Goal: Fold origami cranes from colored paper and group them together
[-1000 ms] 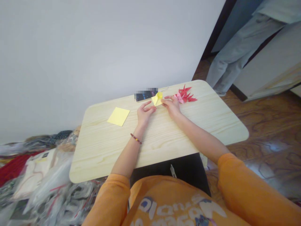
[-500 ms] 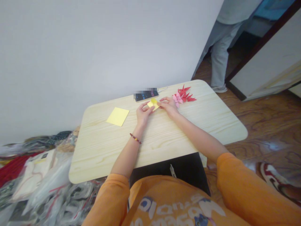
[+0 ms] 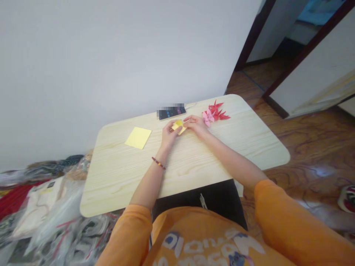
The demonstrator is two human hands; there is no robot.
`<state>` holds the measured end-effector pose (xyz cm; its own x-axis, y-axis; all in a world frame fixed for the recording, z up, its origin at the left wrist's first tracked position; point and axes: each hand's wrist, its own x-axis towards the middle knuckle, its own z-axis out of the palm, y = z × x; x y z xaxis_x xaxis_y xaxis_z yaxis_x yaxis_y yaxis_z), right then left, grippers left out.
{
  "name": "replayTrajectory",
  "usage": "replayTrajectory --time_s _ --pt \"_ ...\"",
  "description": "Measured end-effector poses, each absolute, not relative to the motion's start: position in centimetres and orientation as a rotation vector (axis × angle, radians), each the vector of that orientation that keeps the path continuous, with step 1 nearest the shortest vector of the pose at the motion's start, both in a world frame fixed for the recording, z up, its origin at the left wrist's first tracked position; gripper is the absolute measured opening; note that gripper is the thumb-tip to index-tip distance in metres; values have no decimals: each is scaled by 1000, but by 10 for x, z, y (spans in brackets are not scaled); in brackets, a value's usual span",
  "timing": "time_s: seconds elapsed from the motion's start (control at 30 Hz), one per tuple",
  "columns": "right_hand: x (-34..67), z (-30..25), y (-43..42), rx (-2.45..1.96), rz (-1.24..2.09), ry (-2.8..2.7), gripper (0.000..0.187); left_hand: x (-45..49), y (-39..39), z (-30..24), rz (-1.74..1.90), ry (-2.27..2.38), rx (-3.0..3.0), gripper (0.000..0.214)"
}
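Here, with the table's far edge called 12 o'clock, the folded yellow paper (image 3: 178, 127) is pinched between both hands, close to the far edge and just short of the phone (image 3: 169, 113) at 12 o'clock. A narrow grip is taken on it by the fingertips of the left hand (image 3: 169, 135) from the 9 o'clock side, and the right hand (image 3: 197, 125) closes in from 3 o'clock, its fingertips (image 3: 187, 119) pressed against the paper. The near edge is left well apart from the hands at 6 o'clock, while the right edge is seen well off at 3 o'clock beyond the right forearm. At 2 o'clock, just beside the right hand, a cluster of red and pink origami cranes (image 3: 214, 115) is gathered, and at 9 o'clock a flat yellow sheet (image 3: 138, 137) is laid square on the wood, apart from the left hand. The table (image 3: 191, 184) is pale, wood-grained and round-cornered, set against a white wall (image 3: 111, 62), with a brown patterned floor (image 3: 313, 147) beyond it at 3 o'clock. Off the table at 7 o'clock, clear plastic bags (image 3: 50, 210) are heaped, their contents too blurred to tell.
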<state>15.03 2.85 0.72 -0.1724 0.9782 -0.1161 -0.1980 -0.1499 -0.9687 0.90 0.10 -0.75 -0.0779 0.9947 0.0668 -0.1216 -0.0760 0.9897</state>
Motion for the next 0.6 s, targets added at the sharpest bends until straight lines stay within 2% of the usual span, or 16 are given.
replayTrajectory --time_s 0.3,0.47,0.6 --pt "156 15 33 -1028 1327 -1370 31 4 0 -1 1198 1142 1100 41" --pt "157 12 33 -1031 1495 -1265 37 2 -1 3 1143 1094 1146 44" --pt "157 11 33 -1028 1528 -1249 34 1 -2 2 1129 1104 1164 49"
